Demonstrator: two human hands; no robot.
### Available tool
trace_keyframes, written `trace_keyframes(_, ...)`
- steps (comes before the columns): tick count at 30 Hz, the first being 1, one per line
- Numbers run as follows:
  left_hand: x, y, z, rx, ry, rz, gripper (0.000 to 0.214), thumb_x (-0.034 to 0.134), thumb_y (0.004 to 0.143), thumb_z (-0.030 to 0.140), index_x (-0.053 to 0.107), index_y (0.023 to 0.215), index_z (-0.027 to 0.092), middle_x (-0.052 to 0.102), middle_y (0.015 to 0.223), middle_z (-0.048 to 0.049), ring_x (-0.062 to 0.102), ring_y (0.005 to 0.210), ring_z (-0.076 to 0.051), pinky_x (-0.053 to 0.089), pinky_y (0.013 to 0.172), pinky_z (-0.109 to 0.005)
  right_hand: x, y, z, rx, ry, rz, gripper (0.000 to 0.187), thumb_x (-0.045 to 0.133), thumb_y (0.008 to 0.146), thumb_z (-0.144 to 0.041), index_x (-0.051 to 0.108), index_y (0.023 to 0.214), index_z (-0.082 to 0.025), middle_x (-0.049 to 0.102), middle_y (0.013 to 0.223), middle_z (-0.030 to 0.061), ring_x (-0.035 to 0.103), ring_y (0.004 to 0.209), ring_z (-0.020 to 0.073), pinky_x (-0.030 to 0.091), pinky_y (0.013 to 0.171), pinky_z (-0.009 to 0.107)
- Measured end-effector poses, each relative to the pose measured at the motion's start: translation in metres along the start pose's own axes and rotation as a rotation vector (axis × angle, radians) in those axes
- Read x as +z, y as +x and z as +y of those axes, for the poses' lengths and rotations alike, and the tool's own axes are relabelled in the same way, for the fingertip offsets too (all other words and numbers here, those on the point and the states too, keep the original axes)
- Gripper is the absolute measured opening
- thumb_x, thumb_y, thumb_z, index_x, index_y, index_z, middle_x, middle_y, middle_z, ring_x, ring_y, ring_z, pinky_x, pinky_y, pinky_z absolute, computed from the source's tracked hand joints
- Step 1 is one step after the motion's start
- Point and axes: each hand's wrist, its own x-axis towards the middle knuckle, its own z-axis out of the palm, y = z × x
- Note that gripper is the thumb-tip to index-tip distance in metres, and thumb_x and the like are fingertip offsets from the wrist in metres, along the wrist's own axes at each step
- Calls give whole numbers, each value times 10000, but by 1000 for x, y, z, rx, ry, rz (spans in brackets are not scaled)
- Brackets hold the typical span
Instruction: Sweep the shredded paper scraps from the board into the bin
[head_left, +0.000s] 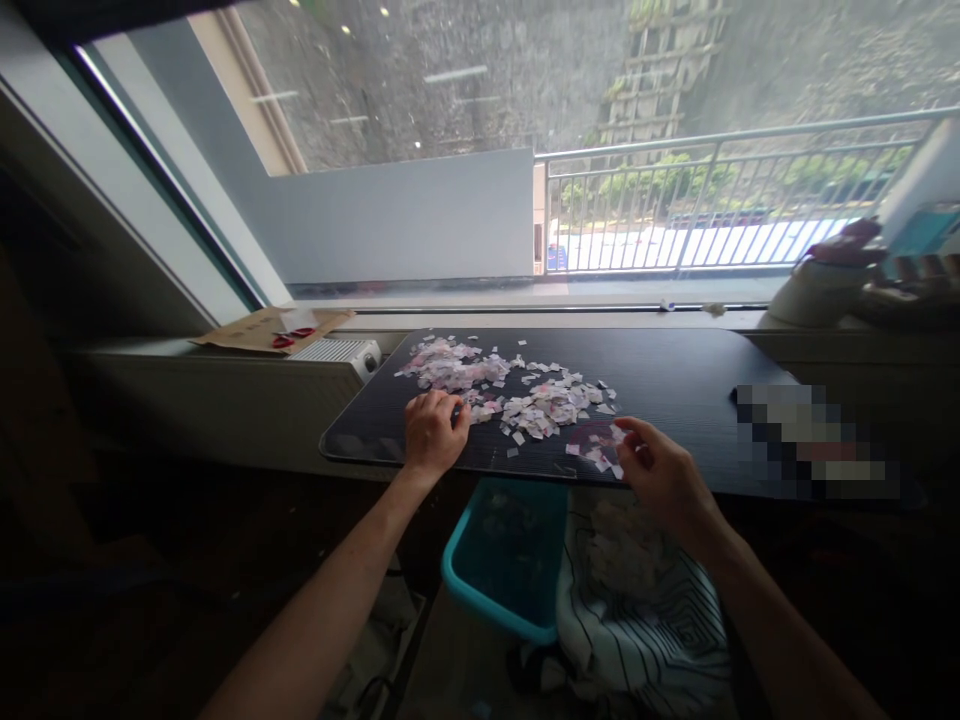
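Two loose heaps of small whitish and pink paper-like pieces lie on a dark tabletop (667,375). My left hand (436,432) is at the near edge of the left heap (450,362), its fingers curled in and their tips hidden. The right heap (551,403) lies between my hands. My right hand (664,468) is closed at the table's front edge, thumb and fingertips pinched at the side of a see-through, pink-tinted thing (581,437) with several pieces on it. Whether that thing is a dish or a bag, I cannot tell.
Below the table edge stand a turquoise bin (501,615) and a striped cloth-like bag (637,640) with pale pieces inside. Red-handled scissors (294,338) rest on a brown paper envelope (240,332) at left. A blurred-out item (810,440) lies at the table's right.
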Motion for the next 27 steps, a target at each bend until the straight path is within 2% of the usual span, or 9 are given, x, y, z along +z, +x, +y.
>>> trace_keyframes(3, 1, 0, 0, 2, -4, -6, 200, 486, 872, 329, 638, 853, 200, 638, 902, -68, 560, 899, -260, 381, 873, -396, -18, 2, 12, 62, -91, 96, 357, 518, 805, -323, 628, 1113, -180, 639, 783, 31, 614, 609, 164, 493, 645, 319)
trace_keyframes(6, 2, 1, -1, -3, -8, -13, 213, 483, 872, 342, 640, 860, 199, 636, 904, -74, 559, 903, -267, 380, 875, -404, -32, 3, 24, 133, -39, 150, 372, 528, 805, -355, 618, 1125, -188, 619, 774, 20, 607, 550, 147, 496, 587, 301)
trace_keyframes(10, 2, 1, -2, -9, -2, -21, 221, 480, 870, 346, 643, 861, 196, 635, 898, -79, 560, 897, -270, 382, 870, -406, -30, -1, 28, 131, 111, 63, 381, 538, 814, -372, 599, 1145, -194, 606, 803, 14, 603, 533, 126, 502, 557, 275)
trace_keyframes(13, 1, 1, -2, -9, 6, -26, 222, 477, 869, 346, 643, 853, 197, 638, 890, -74, 563, 888, -267, 385, 866, -400, -27, -7, 28, 75, 111, -22, 356, 532, 823, -348, 601, 1140, -200, 606, 794, 11, 590, 560, 123, 499, 578, 270)
trace_keyframes(18, 1, 1, -1, -14, 8, -35, 222, 473, 866, 349, 641, 855, 204, 641, 900, -74, 565, 897, -266, 383, 874, -401, -35, -15, 27, 70, 54, 20, 340, 536, 820, -339, 614, 1118, -193, 600, 760, 4, 566, 536, 113, 488, 558, 261)
trace_keyframes(23, 1, 1, -1, -20, 4, -37, 223, 469, 866, 351, 639, 850, 207, 641, 895, -75, 566, 901, -266, 384, 875, -403, -37, -10, 28, 26, 16, -11, 328, 529, 820, -331, 627, 1105, -202, 622, 771, 14, 593, 566, 129, 499, 567, 265)
trace_keyframes(27, 0, 2, -1, -14, 0, -39, 215, 473, 860, 347, 637, 845, 208, 643, 888, -74, 567, 885, -264, 390, 859, -402, -38, 9, 42, 80, 2, 104, 366, 541, 802, -360, 617, 1112, -181, 634, 774, 22, 605, 519, 135, 500, 536, 277)
